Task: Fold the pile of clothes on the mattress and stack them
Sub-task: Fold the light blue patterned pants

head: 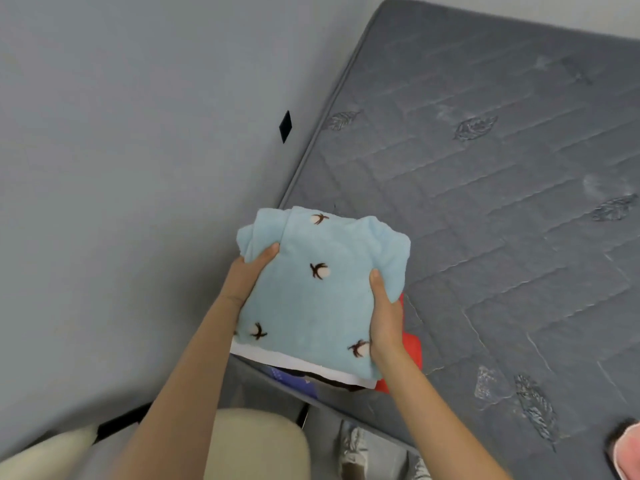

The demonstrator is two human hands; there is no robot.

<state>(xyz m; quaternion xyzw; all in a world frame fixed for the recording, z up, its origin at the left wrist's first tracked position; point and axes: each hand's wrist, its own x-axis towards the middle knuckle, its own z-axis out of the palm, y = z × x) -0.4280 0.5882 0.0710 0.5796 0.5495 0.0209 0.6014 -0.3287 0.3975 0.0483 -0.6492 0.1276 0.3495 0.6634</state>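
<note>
**Folded fleece held over the stack.** The blue fleece (318, 289) is held in both hands above the stack (294, 377) at the near left corner of the mattress (485, 202). The left hand (249, 268) clamps its left edge with the thumb on top. The right hand (384, 320) clamps the right edge the same way. The fingers of both are hidden beneath.

The cloth looks thick, soft and light. It sags little between the hands, but its layers bulge at the far end and could slip apart. Pinching through all layers at both side edges seems the safest hold, since a one-sided grip would probably let the fold open.

Below it, a white layer (294, 360) and a red garment (414, 344) show. Whether the fleece touches them cannot be told.
</note>
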